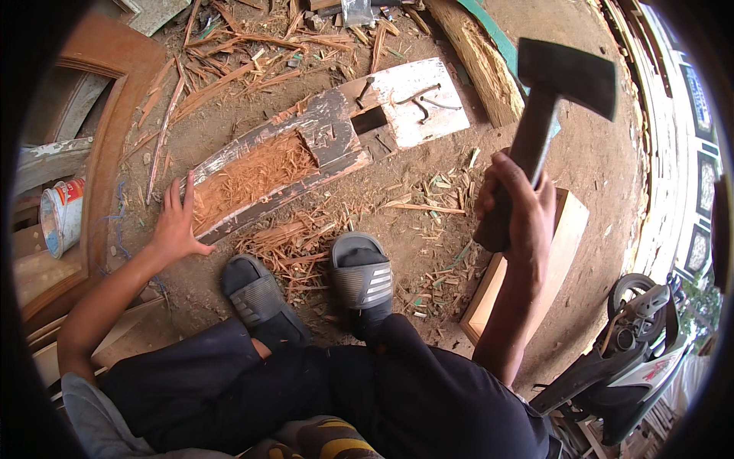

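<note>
The timber [330,130] is lying ahead, slanting away rightward; the left hand [177,229], fingers spread, is touching its near end; the right hand [526,206] is gripping an axe [535,134].

No wording legible: red label [74,190] on white bucket [51,222] (lettering too small), red marking [656,372] on motorbike [623,386]

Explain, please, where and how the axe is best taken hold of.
Probably by the lower part of its straight handle, coming from the person's right side and closing around it. The wide, dark head sits at the handle's far end, so this grip should stay clear of its edges. The right hand grips it there now.
</note>
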Tool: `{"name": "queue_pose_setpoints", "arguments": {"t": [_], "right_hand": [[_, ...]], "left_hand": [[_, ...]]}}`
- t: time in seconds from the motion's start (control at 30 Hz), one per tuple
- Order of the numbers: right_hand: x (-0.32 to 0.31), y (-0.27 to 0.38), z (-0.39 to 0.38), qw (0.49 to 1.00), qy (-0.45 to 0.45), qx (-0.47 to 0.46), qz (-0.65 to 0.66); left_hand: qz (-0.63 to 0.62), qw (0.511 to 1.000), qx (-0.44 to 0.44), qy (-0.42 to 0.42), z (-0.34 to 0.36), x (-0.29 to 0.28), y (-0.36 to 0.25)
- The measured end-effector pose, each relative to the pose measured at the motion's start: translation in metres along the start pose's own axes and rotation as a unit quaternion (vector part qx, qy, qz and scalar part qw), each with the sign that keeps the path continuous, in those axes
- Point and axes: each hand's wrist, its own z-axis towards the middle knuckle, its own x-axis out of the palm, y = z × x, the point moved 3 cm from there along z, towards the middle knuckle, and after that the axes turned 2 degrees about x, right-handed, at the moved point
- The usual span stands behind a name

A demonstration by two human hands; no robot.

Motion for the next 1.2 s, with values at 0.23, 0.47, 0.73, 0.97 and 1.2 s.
{"name": "queue_pose_setpoints", "arguments": {"t": [0.23,0.47,0.73,0.97,1.2], "right_hand": [[-0.003,0.029,0.016,0.986,-0.009,-0.163,0.026],[0.023,-0.082,0.032,0.979,0.099,0.111,-0.136],[-0.012,0.012,0.014,0.998,-0.001,0.037,-0.041],[-0.038,0.035,0.032,0.978,-0.075,-0.164,0.105],[-0.039,-0.124,0.057,0.982,0.015,0.137,-0.13]], "left_hand": [[0.0,1.0,0.001,-0.012,-0.003,0.004,0.003],[0.008,1.0,0.008,-0.021,-0.001,-0.004,-0.002],[0.02,1.0,-0.016,0.005,-0.007,-0.002,0.003],[0.035,0.999,-0.005,0.0,0.0,0.007,0.002],[0.02,1.0,0.009,-0.014,0.001,0.003,0.001]]}}
